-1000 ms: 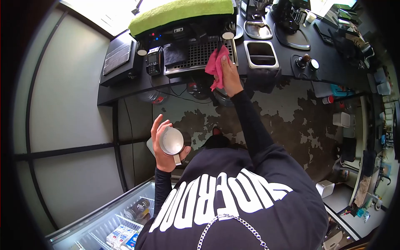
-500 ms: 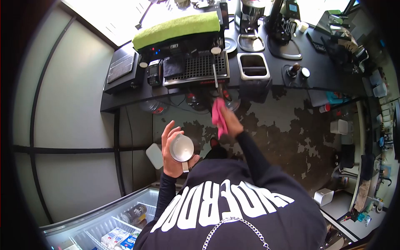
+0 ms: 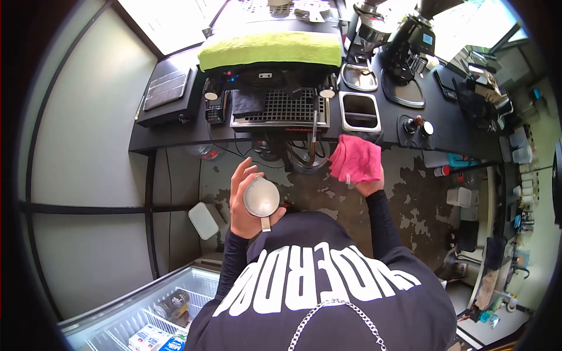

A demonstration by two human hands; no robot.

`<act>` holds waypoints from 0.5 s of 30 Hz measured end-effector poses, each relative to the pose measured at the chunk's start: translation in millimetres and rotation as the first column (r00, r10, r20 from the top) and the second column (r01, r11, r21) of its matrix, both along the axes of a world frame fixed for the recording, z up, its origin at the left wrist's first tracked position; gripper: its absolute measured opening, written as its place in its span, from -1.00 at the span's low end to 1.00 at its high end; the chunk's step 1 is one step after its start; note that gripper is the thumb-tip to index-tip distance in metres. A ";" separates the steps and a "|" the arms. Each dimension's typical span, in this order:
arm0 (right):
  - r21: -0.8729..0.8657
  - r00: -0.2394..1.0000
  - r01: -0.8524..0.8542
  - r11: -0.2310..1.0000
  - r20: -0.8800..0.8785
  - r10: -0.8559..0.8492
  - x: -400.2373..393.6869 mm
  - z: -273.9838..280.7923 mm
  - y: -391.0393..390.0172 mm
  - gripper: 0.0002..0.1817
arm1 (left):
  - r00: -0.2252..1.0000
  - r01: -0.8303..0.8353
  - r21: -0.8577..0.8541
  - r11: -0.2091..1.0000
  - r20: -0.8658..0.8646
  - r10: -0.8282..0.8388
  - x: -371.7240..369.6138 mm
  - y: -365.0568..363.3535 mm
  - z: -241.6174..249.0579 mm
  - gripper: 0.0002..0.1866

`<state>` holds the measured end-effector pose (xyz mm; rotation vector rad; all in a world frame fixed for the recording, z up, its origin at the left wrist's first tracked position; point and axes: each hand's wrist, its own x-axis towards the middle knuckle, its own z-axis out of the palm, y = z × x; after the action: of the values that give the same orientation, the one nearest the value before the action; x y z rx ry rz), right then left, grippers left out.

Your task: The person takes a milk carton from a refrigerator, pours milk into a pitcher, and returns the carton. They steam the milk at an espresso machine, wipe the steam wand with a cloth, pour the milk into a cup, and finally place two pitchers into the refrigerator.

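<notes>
My left hand [image 3: 240, 202] is closed around a metal milk pitcher [image 3: 261, 197] in front of my chest. Its open top faces up, with a pale whitish inside, and its handle points toward me. A bunched pink cloth [image 3: 356, 159] is gripped in my right hand [image 3: 370, 186], just off the counter's front edge. The cloth covers most of those fingers. Left of it, the steam wand [image 3: 314, 126] of the espresso machine [image 3: 275, 76] angles down past the drip tray [image 3: 293, 107], apart from the cloth.
A green towel [image 3: 269, 50] lies over the machine's front. To its right are a knock box [image 3: 359, 126], coffee grinders [image 3: 404, 50] and a tamper [image 3: 413, 124]. A card terminal [image 3: 215, 109] stands left of the tray. An open fridge [image 3: 199, 281] with cartons is at lower left.
My right hand has moved right, away from the steam wand, and the pink cloth now hangs spread wider. My left hand still holds the pitcher. The view has shifted slightly.
</notes>
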<state>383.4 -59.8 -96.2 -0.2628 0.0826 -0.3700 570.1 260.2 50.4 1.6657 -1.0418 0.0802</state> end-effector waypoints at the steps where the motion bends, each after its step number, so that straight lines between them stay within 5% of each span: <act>1: -0.036 0.999 0.029 0.999 -0.036 -0.030 5.2 5.9 -10.0 -0.39 | 1.000 0.004 -0.009 1.000 -0.001 -0.004 4.8 -1.5 -0.4 -0.14; 4: -0.154 0.980 0.149 0.977 -0.110 -0.166 36.3 25.4 -61.4 -0.42 | 1.000 -0.013 0.059 0.998 0.024 0.012 13.0 -1.6 4.5 -0.14; 5: -0.540 0.944 0.176 0.823 -0.144 -0.297 49.1 27.6 -83.5 -0.49 | 1.000 -0.023 0.075 0.997 0.008 0.023 13.6 0.3 3.7 -0.14; 6: -0.844 0.890 0.113 0.525 -0.149 -0.431 65.7 32.9 -107.3 -0.55 | 0.999 -0.038 0.092 0.995 0.012 0.037 13.8 1.5 4.4 -0.15; 7: -0.257 0.989 0.143 0.956 0.003 -0.147 79.5 52.6 -127.2 -0.55 | 0.999 -0.053 0.071 0.996 0.006 0.052 14.0 2.8 1.0 -0.14; 8: -0.666 0.952 0.208 0.717 -0.032 -0.305 100.5 50.3 -149.0 -0.54 | 0.997 -0.072 0.053 0.996 -0.001 0.072 14.1 4.3 -2.8 -0.14; 9: -0.873 0.930 0.146 0.464 -0.038 -0.365 121.1 55.8 -170.9 -0.48 | 0.995 -0.093 0.062 0.994 -0.013 0.094 13.3 6.7 -4.7 -0.13; 10: -0.419 0.992 0.075 0.905 -0.063 -0.111 141.8 54.6 -196.9 -0.43 | 0.992 -0.120 0.073 0.990 -0.025 0.122 12.1 9.1 -6.7 -0.13; 12: -0.385 0.995 -0.059 0.921 -0.092 0.026 183.6 63.8 -221.1 -0.33 | 0.986 -0.166 0.095 0.982 -0.002 0.166 10.7 12.9 -9.7 -0.13; 14: -0.525 0.957 -0.101 0.845 -0.283 -0.061 238.6 32.9 -246.1 -0.29 | 0.980 -0.197 0.182 0.963 0.071 0.187 9.1 15.0 -8.9 -0.08; 15: -0.455 0.815 -0.273 0.848 -0.577 -0.047 254.2 42.9 -241.4 -0.26 | 0.976 -0.216 0.165 0.962 0.061 0.209 7.4 14.3 -12.2 -0.09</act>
<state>637.6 -301.2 -53.3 -0.9212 0.5677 -0.1676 577.5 274.5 38.3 1.9368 -0.9182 0.1721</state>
